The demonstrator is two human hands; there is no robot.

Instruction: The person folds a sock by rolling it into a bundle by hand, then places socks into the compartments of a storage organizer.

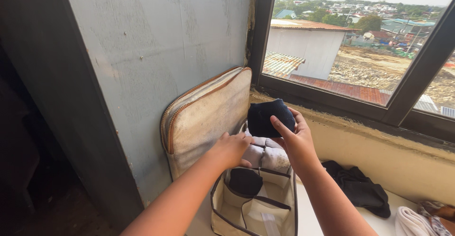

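Socks (271,117), a dark rolled bundle at frame centre, sit above the organizer (256,203). Left hand (232,149) rests curled on the rolls inside, holding nothing visible; right hand (296,138), nearer, pinches the bundle from its right side.

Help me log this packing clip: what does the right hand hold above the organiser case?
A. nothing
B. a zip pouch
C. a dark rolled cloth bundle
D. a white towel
C: the right hand grips a dark rolled cloth bundle over the divided case.
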